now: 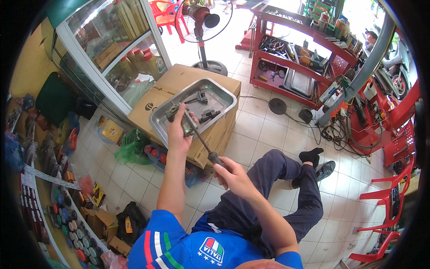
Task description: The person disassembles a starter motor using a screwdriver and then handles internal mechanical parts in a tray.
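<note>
The left hand (178, 134) is gripping a grey metal part (188, 129) while the right hand (235, 178), clutching a black-handled, long-shafted screwdriver (214, 158), is apparently working it toward eleven o'clock, needing steady alignment.

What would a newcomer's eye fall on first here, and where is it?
The eye falls first on the silver tray atop a cardboard box near the centre. The left hand holds a metal part over it, and the right hand points a screwdriver there from nearer the body. Next come the red tool trolley at upper right and the pedestal fan at top centre.
</note>
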{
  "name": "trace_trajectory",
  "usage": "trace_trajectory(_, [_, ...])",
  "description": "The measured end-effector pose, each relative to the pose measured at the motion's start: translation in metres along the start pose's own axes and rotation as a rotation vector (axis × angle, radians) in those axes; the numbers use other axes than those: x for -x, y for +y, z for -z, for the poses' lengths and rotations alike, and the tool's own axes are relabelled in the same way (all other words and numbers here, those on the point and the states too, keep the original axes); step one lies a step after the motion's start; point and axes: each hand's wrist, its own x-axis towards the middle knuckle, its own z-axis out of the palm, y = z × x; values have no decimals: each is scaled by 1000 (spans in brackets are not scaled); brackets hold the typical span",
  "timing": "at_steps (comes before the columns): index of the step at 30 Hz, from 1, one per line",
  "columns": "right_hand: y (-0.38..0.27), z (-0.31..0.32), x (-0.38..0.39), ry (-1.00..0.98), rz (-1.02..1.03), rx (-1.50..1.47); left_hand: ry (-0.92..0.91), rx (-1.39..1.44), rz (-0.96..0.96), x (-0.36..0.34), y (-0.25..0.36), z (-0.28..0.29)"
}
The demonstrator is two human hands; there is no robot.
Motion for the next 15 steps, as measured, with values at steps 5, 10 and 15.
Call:
trace_trajectory(5, [-4, -14, -1, 56, -5, 1, 4, -86, -12, -7, 1, 3])
trace_trajectory(10, [-4, -23, -7, 137, -3, 80, -20, -118, -3, -19, 4, 9])
trace_trajectory(15, [5, -15, -19, 146, 52, -57, 12, -99, 6, -24, 8, 5])
